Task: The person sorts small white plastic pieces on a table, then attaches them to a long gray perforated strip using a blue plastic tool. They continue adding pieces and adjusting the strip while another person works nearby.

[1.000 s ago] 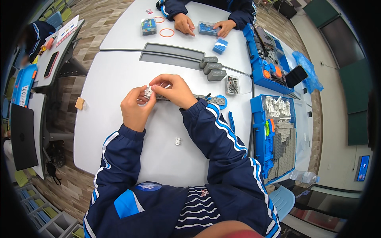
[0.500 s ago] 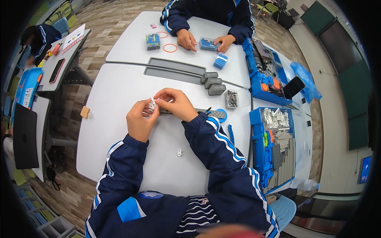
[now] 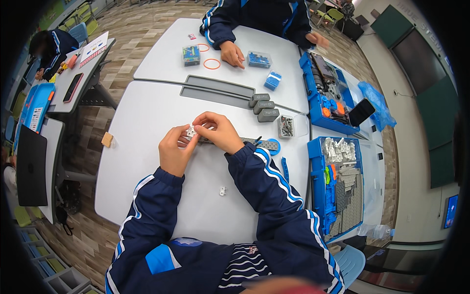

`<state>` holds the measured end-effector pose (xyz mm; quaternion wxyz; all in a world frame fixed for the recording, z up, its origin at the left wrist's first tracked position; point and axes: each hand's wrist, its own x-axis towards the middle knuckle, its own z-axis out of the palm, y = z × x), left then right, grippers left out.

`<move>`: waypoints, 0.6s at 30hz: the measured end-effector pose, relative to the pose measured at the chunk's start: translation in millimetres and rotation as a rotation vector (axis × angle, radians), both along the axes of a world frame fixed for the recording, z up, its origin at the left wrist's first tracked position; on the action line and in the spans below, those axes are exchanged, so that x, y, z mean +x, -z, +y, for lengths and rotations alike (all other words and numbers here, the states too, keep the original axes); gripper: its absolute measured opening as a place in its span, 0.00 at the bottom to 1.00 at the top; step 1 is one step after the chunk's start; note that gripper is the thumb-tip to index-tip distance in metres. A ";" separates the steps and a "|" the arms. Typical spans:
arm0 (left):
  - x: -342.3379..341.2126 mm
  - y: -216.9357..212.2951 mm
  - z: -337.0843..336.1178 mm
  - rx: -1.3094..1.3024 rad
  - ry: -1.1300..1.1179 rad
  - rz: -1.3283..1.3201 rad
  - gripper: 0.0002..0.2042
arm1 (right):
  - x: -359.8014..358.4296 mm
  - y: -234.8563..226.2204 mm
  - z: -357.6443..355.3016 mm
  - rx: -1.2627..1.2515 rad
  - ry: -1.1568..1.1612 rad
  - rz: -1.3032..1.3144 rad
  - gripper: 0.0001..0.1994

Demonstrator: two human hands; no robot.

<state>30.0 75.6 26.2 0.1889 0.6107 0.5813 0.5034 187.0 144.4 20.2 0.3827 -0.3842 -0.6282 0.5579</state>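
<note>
Between the fingertips of both my hands is a small white plastic building-kit connector (image 3: 191, 132). My left hand (image 3: 173, 150) pinches it from the left. The thumb and fingers of my right hand (image 3: 220, 133) close on its upper right side, partly covering it. Behind my right wrist lies a long grey perforated beam (image 3: 267, 144), its middle hidden by the hand. A blue round part (image 3: 277, 151) sits at the beam's right end. Nearer to me, a second white connector (image 3: 223, 190) lies loose on the white table (image 3: 132, 161).
Right of my arm lies a blue strip (image 3: 285, 169). Beyond it stand blue kit cases (image 3: 316, 186) with grey and white parts. Grey blocks (image 3: 268, 115) and a clear box of small parts (image 3: 286, 126) stand farther back. A co-worker's hand (image 3: 232, 54) rests across the table.
The white connector looks slightly turned between my fingers; my hands have barely moved. Across the table, the co-worker's other hand has left the clear box of blue parts and moved right, blurred.
</note>
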 end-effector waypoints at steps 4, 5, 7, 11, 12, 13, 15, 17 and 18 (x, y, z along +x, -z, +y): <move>-0.9 -0.3 -0.2 -0.026 0.012 -0.030 0.15 | -0.7 2.4 -0.4 -0.002 0.002 0.023 0.10; -1.3 -0.2 -0.3 -0.032 0.018 -0.039 0.15 | -1.0 3.2 -0.8 -0.020 0.008 0.023 0.10; -2.3 0.4 -0.2 -0.081 0.013 -0.052 0.15 | -1.8 4.6 -1.4 -0.058 0.034 0.023 0.11; -5.6 3.2 2.4 -0.192 0.056 -0.182 0.15 | -3.3 5.2 -2.1 -0.045 0.002 -0.012 0.11; -6.5 4.0 3.1 -0.207 0.081 -0.240 0.15 | -3.4 4.9 -2.2 -0.052 -0.001 -0.018 0.11; -7.4 4.7 3.5 -0.233 0.097 -0.291 0.15 | -3.4 4.4 -2.6 -0.060 -0.002 -0.028 0.11; -8.8 5.8 4.1 -0.265 0.131 -0.366 0.15 | -3.3 3.3 -3.1 -0.060 0.003 -0.048 0.11; -9.5 6.3 3.9 -0.293 0.159 -0.410 0.15 | -3.2 2.8 -3.5 -0.064 0.003 -0.051 0.12; -9.6 6.3 3.7 -0.283 0.169 -0.416 0.15 | -3.2 2.7 -3.6 -0.066 -0.001 -0.041 0.12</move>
